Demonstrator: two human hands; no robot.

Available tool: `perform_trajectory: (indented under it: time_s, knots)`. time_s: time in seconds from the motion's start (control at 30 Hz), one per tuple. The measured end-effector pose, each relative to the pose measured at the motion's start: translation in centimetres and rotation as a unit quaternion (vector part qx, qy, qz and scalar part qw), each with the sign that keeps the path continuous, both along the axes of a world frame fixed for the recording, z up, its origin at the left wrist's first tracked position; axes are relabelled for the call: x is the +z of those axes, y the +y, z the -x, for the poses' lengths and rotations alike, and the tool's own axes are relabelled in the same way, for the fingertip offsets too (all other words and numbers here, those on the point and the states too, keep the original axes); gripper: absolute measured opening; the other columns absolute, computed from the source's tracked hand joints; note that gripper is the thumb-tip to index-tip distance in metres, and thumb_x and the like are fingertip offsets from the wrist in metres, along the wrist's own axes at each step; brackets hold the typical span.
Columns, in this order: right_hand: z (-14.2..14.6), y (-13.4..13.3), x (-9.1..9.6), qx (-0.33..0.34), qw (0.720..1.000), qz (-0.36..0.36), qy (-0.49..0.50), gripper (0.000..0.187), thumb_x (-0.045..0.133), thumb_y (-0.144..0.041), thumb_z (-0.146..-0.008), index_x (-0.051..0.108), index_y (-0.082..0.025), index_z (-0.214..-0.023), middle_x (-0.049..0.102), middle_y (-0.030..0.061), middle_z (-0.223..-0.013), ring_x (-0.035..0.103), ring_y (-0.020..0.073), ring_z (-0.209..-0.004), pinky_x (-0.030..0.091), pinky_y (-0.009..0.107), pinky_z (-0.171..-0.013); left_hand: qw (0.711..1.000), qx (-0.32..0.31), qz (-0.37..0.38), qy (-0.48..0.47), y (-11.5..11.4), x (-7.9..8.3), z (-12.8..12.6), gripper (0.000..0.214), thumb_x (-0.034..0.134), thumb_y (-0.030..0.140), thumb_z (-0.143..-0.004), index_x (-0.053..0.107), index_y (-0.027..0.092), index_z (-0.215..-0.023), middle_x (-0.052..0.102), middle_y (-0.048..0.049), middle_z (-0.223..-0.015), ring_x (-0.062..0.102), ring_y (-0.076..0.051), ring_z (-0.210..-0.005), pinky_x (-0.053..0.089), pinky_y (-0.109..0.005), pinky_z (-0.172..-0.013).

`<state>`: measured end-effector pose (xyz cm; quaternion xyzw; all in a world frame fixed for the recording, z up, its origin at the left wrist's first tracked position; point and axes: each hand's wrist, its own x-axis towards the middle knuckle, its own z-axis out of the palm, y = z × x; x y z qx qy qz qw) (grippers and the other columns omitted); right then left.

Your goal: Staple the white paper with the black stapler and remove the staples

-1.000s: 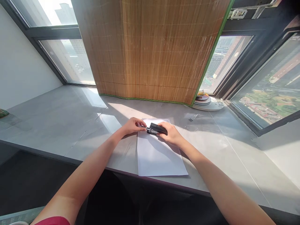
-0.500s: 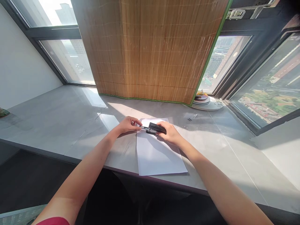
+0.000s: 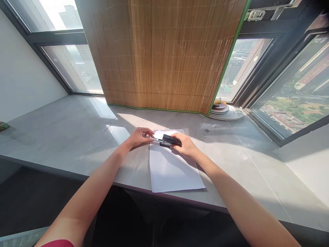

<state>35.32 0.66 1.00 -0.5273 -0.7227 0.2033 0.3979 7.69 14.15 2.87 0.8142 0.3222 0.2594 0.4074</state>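
A black stapler [image 3: 169, 140] rests over the upper part of a white sheet of paper [image 3: 172, 168] on the grey counter [image 3: 64, 133]. My right hand [image 3: 186, 145] wraps around the stapler's rear end. My left hand [image 3: 140, 136] pinches the metal tray that sticks out of the stapler's front, fingers closed on it. The paper's near edge reaches the counter's front edge.
A bamboo blind [image 3: 164, 55] hangs down to the counter behind the paper. A stack of plates [image 3: 224, 110] sits at the back right by the window. Some small dark bits [image 3: 207, 130] lie right of the paper. Windows surround the counter.
The metal tray has slid further out of the stapler's front under my left fingers. Both hands and the stapler stay in about the same place.
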Motion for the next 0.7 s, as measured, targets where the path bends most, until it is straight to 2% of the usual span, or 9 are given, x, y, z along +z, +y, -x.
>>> perform_trajectory:
  time_s: [0.2, 0.4, 0.57, 0.7]
  knots:
    - [0.0, 0.1, 0.0, 0.004, 1.0, -0.01, 0.004, 0.031, 0.073, -0.019, -0.081, 0.075, -0.024, -0.112, 0.075, 0.0049, -0.109, 0.068, 0.0265, -0.101, 0.054, 0.043, -0.093, 0.999, -0.025, -0.019, -0.026, -1.1, -0.3, -1.9, 0.029, 0.09, 0.038, -0.073, 0.081, 0.02, -0.094, 0.081, -0.0066, -0.092, 0.069, -0.02, -0.085, 0.048, -0.033, -0.074]
    - [0.4, 0.0, 0.4, 0.021, 1.0, -0.011, -0.001, 0.027, 0.071, -0.02, -0.083, 0.076, -0.025, -0.11, 0.075, 0.0048, -0.107, 0.068, 0.0263, -0.1, 0.054, 0.043, -0.091, 0.999, -0.019, -0.029, -0.033, -2.4, -0.3, -3.6, 0.016, 0.087, 0.028, -0.07, 0.081, 0.021, -0.084, 0.079, -0.0038, -0.086, 0.067, -0.019, -0.079, 0.049, -0.033, -0.072]
    - [0.6, 0.0, 0.5, 0.0, 0.999, -0.025, 0.021, 0.03, 0.072, -0.026, -0.087, 0.075, -0.025, -0.117, 0.075, 0.0057, -0.11, 0.068, 0.0267, -0.103, 0.055, 0.044, -0.094, 0.997, -0.003, -0.006, -0.074, -2.2, -0.5, -3.7, 0.025, 0.091, 0.037, -0.069, 0.082, 0.02, -0.085, 0.079, -0.0052, -0.086, 0.063, -0.018, -0.074, 0.05, -0.033, -0.069]
    - [0.8, 0.0, 0.5, -0.002, 0.999, -0.029, 0.023, 0.032, 0.072, -0.026, -0.086, 0.075, -0.025, -0.117, 0.075, 0.006, -0.11, 0.068, 0.0262, -0.101, 0.056, 0.043, -0.092, 0.997, -0.014, -0.01, -0.08, -2.2, -0.6, -3.6, 0.027, 0.092, 0.04, -0.07, 0.082, 0.02, -0.085, 0.079, -0.0052, -0.085, 0.063, -0.018, -0.075, 0.05, -0.033, -0.072]
